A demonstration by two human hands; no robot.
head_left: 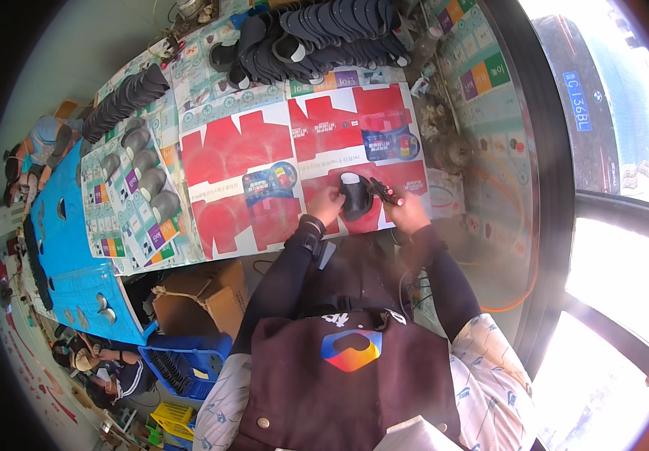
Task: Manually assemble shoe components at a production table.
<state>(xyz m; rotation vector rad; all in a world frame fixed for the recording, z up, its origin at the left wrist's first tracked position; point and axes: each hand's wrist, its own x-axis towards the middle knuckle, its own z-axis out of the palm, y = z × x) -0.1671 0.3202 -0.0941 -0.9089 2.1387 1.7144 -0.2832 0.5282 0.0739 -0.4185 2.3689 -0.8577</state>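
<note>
On the red printed sheet (227,218) in front of me lies a dark curved shoe upper (356,199) with a pale patch at its top edge. My left hand (326,204) grips its left side, fingers closed on the edge. At its right side, my right hand (409,210) is closed around a small black hand tool with red handles (385,192), its head close to the upper's edge. Whether the tool touches the upper I cannot tell. The tool's exact kind is too small to make out.
Dark shoe uppers (332,30) are piled at the table's far edge. More stand in a row (125,101) and lie loose (144,165) at the left. Below are a cardboard box (200,297) and a blue crate (181,368). Other people sit at the far left by a blue table (76,225).
</note>
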